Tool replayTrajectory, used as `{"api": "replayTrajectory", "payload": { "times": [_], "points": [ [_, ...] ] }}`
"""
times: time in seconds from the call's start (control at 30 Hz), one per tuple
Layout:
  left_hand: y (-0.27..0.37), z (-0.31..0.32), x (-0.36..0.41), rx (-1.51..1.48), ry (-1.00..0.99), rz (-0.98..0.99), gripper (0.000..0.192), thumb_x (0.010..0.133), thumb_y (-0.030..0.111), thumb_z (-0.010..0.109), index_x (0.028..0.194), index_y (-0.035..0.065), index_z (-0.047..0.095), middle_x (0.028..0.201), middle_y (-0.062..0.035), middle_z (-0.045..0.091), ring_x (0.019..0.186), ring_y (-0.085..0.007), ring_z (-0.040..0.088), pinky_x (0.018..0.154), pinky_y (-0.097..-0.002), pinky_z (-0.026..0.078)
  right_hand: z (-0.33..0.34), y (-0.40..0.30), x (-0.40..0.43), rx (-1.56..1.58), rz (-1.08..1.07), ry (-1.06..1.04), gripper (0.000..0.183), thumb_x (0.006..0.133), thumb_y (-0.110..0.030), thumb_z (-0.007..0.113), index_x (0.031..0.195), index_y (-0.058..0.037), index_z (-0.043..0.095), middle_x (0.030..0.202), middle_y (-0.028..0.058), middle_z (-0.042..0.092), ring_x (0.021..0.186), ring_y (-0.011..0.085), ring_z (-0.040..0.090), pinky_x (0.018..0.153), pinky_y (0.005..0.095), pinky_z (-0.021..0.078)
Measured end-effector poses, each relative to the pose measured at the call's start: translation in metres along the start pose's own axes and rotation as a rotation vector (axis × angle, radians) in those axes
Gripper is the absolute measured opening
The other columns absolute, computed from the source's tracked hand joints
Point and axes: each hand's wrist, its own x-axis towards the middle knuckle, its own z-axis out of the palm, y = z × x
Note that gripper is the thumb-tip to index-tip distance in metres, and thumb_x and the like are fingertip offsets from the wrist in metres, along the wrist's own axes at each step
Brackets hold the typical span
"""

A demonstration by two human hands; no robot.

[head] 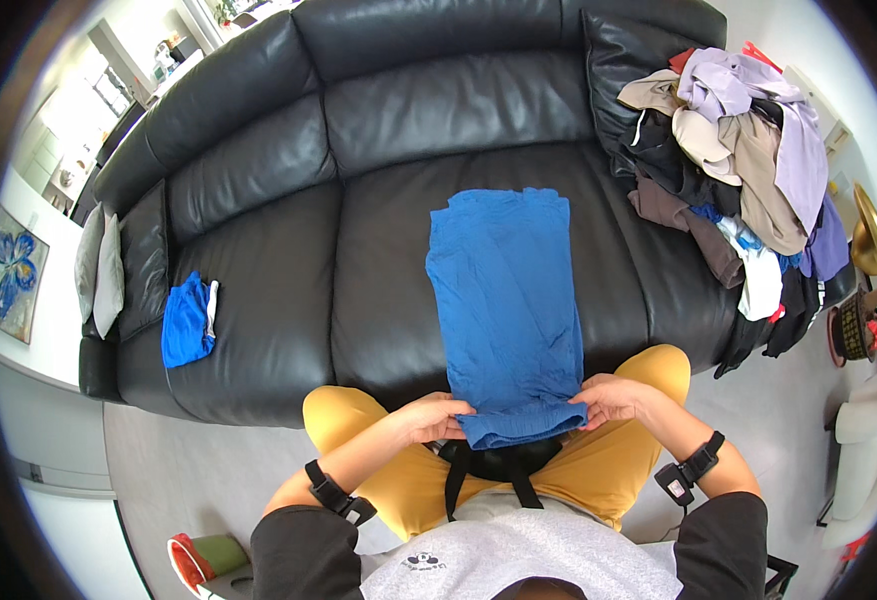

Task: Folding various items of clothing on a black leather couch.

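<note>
A blue cloth garment (pixel 509 292) lies lengthwise over the seat of a black leather sofa (pixel 401 262), and its near end hangs past the front edge above my lap. That end has a gathered, elastic-looking band. My left hand (pixel 438 418) pinches the band's left corner between thumb and fingers. At its right corner, my right hand (pixel 609 401) grips the cloth the same way. Wrinkles run through the upper part, where the far edge looks uneven. Whether the garment is trousers or a skirt, I cannot tell.
A heap of mixed clothes (pixel 753 157) covers the sofa's right end and spills over its arm. On the left seat sits a folded bright-blue garment (pixel 187 321) with a white piece. Grey cushions (pixel 109 274) lean at the far left. A green bin (pixel 217 556) is on the floor.
</note>
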Motion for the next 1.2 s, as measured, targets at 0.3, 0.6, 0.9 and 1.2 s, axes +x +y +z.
{"api": "replayTrajectory", "payload": {
  "times": [0.3, 0.6, 0.9, 1.2],
  "points": [
    [0.119, 0.018, -0.001, -0.413, 0.026, 0.35, 0.025, 0.091, 0.015, 0.042, 0.1, -0.0074, 0.047, 0.092, -0.0231, 0.06, 0.077, -0.0266, 0.065, 0.061, -0.0263, 0.058, -0.044, -0.085, 0.005, 0.472, -0.176, -0.083, 0.034, 0.088, -0.032, 0.048, 0.086, -0.0009, 0.061, 0.077, 0.0134, 0.065, 0.066, 0.0208, 0.064, 0.053, 0.0295, 0.0531],
    [0.204, 0.013, 0.068, -0.263, 0.375, 0.742, 0.022, 0.088, 0.016, 0.049, 0.101, -0.0016, 0.049, 0.105, -0.0163, 0.056, 0.093, -0.0255, 0.058, 0.082, -0.0366, 0.05, -0.04, -0.174, 0.06, 0.371, -0.708, 0.481, 0.026, 0.089, -0.025, 0.045, 0.097, -0.0033, 0.056, 0.09, 0.0104, 0.062, 0.08, 0.0189, 0.06, 0.067, 0.0292, 0.0486],
    [0.198, -0.014, 0.114, 0.734, 1.092, 1.037, 0.053, 0.077, 0.032, 0.067, 0.113, -0.0045, 0.055, 0.1, -0.0144, 0.063, 0.094, -0.0235, 0.06, 0.083, -0.033, 0.046, -0.06, -0.18, 0.127, -0.317, -0.789, 1.271, 0.036, 0.075, -0.029, 0.066, 0.096, -0.0007, 0.062, 0.088, 0.0117, 0.063, 0.083, 0.0239, 0.061, 0.076, 0.0354, 0.0465],
    [0.239, -0.014, 0.136, 0.589, 1.15, 1.01, 0.024, 0.081, 0.024, 0.063, 0.081, 0.0007, 0.064, 0.069, -0.0099, 0.065, 0.062, -0.0177, 0.06, 0.063, -0.0315, 0.047, -0.067, -0.217, 0.123, -0.453, -0.855, 1.244, 0.022, 0.079, -0.024, 0.063, 0.088, -0.0041, 0.063, 0.091, 0.0119, 0.063, 0.084, 0.0262, 0.06, 0.075, 0.0375, 0.0467]
  ]
}}
